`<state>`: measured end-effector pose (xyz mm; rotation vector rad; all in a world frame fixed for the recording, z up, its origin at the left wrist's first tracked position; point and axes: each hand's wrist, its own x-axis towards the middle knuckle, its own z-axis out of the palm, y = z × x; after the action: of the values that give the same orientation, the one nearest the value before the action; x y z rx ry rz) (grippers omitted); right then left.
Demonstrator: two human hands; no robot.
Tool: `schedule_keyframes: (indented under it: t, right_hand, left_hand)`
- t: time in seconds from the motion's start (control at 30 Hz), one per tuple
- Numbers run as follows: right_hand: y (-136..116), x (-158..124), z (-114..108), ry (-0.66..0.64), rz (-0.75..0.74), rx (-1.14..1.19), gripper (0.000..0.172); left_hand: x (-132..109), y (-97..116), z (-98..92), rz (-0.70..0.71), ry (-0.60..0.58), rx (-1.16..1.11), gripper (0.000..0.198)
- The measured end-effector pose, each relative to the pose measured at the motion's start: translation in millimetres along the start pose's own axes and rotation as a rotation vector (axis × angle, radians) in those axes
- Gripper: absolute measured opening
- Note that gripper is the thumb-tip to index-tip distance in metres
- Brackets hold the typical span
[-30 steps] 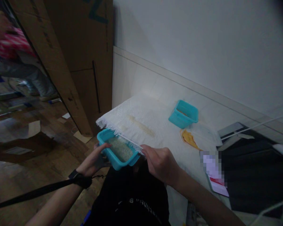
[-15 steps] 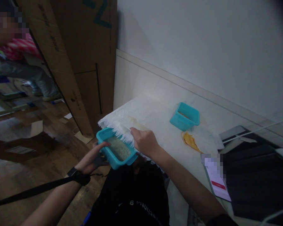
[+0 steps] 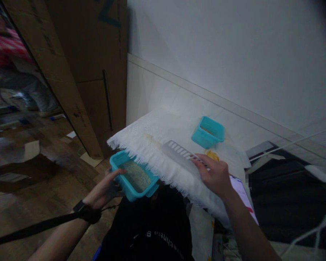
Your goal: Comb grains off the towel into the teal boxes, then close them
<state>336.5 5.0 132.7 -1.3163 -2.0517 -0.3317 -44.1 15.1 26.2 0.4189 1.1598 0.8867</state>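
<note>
My left hand (image 3: 104, 190) grips the near-left side of a turquoise plastic container (image 3: 126, 186), thumb over the rim. It is held just below the fringed edge of a white cloth (image 3: 152, 128), with pale grains (image 3: 137, 175) inside. My right hand (image 3: 216, 175) is closed on one end of a flat white plastic piece with a row of slots (image 3: 179, 154); its exact kind is unclear. That piece lies low over the cloth, near its front edge. A faint tan patch (image 3: 151, 139) shows on the cloth to its left.
A second turquoise container (image 3: 205, 137) with brownish contents stands farther back on the cloth, near a crumpled yellow item (image 3: 212, 155). A phone (image 3: 243, 194) and a black bag-like object (image 3: 282, 195) lie at right. A tall cardboard box (image 3: 97, 54) stands at left; a person sits beyond it.
My right hand has moved right, away from the container's rim, and the slotted white piece now shows. My left hand still holds the container in nearly the same place.
</note>
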Motion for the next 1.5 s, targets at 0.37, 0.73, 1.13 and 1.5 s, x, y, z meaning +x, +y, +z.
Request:
schedule_keyframes:
  t: [0.37, 0.73, 1.13, 1.5]
  right_hand:
    - [61.9, -25.2, -3.5, -0.135, 0.185, 0.064, 0.028]
    - [30.7, 58.7, 59.2, -0.346, 0.210, 0.063, 0.025]
    - [6.9, 111.7, 85.8, -0.375, 0.220, 0.070, 0.025]
    - [11.9, 116.7, 88.4, -0.399, 0.197, 0.066, 0.025]
  left_hand:
    - [-14.3, -4.0, 28.3, -0.061, -0.001, 0.024, 0.084]
    - [-13.3, -6.6, 25.0, -0.020, -0.019, 0.006, 0.077]
    - [-18.6, -2.5, 24.2, -0.004, -0.055, 0.025, 0.069]
    - [-18.7, 0.3, 22.9, -0.007, -0.043, 0.003, 0.080]
